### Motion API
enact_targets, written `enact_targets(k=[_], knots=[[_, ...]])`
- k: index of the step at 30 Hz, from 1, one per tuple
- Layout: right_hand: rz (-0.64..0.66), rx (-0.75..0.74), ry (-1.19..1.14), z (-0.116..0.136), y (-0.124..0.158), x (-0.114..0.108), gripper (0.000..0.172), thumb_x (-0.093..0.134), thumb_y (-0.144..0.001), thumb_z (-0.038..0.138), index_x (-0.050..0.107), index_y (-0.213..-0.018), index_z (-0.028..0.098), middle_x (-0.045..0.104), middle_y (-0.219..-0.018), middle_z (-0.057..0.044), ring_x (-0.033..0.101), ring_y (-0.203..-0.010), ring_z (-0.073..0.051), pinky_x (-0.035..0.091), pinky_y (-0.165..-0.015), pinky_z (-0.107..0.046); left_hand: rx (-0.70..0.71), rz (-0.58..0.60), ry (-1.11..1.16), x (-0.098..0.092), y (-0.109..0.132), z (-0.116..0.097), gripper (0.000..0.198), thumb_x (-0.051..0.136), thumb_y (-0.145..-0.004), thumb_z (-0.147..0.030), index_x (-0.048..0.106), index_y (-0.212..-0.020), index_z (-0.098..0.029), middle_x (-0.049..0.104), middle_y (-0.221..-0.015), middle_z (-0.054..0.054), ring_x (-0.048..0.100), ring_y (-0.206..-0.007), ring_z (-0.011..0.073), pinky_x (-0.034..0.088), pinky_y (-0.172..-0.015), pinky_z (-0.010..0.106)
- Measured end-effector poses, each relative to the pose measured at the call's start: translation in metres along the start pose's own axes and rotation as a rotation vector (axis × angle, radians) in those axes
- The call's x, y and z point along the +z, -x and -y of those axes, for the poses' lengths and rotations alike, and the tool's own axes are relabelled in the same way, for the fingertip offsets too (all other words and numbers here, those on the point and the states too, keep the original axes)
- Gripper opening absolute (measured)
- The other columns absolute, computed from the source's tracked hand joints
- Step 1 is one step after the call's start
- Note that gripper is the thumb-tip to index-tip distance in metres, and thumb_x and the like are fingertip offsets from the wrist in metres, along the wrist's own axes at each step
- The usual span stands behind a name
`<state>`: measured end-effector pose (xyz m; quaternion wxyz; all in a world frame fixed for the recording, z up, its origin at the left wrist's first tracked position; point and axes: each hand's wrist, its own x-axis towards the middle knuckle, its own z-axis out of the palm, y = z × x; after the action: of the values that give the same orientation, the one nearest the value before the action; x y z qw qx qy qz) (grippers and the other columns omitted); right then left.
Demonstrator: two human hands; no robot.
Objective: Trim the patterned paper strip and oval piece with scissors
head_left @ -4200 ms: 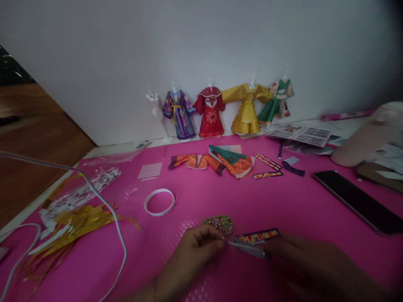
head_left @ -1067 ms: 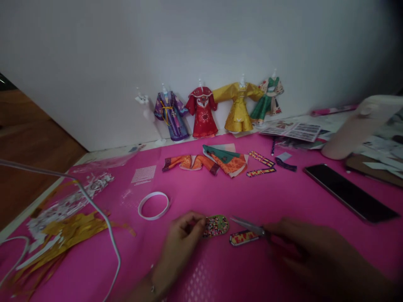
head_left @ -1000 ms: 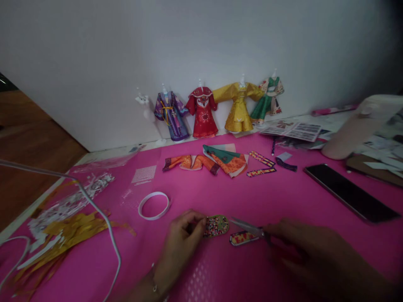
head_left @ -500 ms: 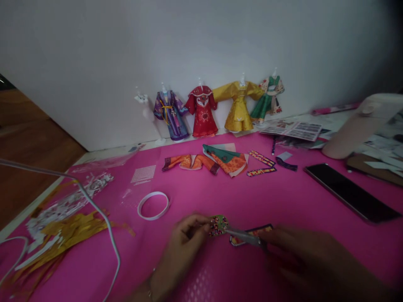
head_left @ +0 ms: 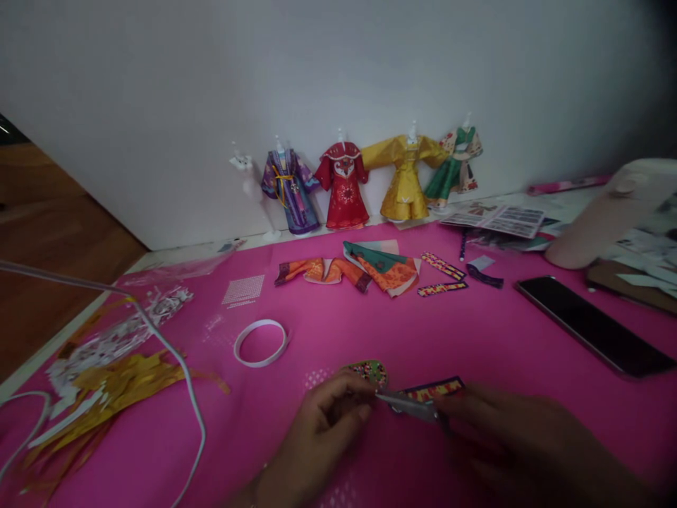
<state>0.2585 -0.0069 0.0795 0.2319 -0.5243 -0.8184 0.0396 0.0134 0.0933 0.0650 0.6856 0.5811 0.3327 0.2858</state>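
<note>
My left hand (head_left: 328, 423) is closed, thumb and forefinger curled toward each other; whatever they hold, if anything, is too small to make out. Just beyond its fingertips a small rounded green piece covered in colorful specks (head_left: 370, 370) is partly hidden by the fingers. My right hand (head_left: 518, 430), dark and blurred, is closed around what look like scissors (head_left: 410, 406). Their grey metal tip points left and reaches my left forefinger. Under the metal, a dark-edged red and yellow patterned strip (head_left: 441, 388) lies on the pink mat (head_left: 338, 331).
Doll-size dresses (head_left: 346, 187) stand along the wall. Orange garment pieces (head_left: 322, 271), patterned strips (head_left: 444, 288) and a white ring (head_left: 260, 344) lie on the mat. A phone (head_left: 587, 321) lies right; a white cable (head_left: 185, 381) crosses the left side, over yellow scraps (head_left: 121, 384).
My left hand has drawn back toward me from the speckled green piece, which now shows more of its left end. The metal tool has followed slightly toward me. The view has shifted a little.
</note>
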Motion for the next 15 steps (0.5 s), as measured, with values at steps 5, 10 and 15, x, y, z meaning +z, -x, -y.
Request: enact_targets(k=[5,10,15], knots=[[-0.016,-0.025,0.038,-0.002,0.0013,0.0009,0.037,0.043,-0.08,0.012,0.064,-0.109,0.024,0.075,-0.095,-0.006,0.074,-0.068,-0.019,0.06,-0.051,-0.027,0.0,0.005,-0.034,-0.0002,0.0004,-0.0042,0.01,0.068,-0.083,-0.023,0.073,-0.092,-0.025,0.07,-0.092,-0.001,0.063,-0.089,0.0181,0.047,-0.084,0.03],[-0.016,-0.034,0.054,-0.0014,0.0012,0.0003,0.038,0.043,-0.081,0.011,0.064,-0.111,0.024,0.075,-0.095,-0.005,0.073,-0.066,-0.017,0.058,-0.05,-0.025,-0.007,0.001,-0.049,0.0001,-0.0007,-0.0048,0.01,0.068,-0.082,-0.023,0.073,-0.091,-0.025,0.069,-0.089,-0.001,0.063,-0.087,0.0178,0.047,-0.085,0.03],[-0.047,-0.003,0.075,0.001,-0.0008,-0.0003,0.034,0.043,-0.079,0.013,0.066,-0.101,0.025,0.076,-0.089,-0.002,0.07,-0.059,-0.015,0.058,-0.05,-0.024,-0.004,0.002,-0.066,0.0008,-0.0002,-0.0064,0.01,0.067,-0.083,-0.023,0.073,-0.091,-0.025,0.069,-0.09,-0.001,0.063,-0.087,0.0176,0.048,-0.086,0.031]])
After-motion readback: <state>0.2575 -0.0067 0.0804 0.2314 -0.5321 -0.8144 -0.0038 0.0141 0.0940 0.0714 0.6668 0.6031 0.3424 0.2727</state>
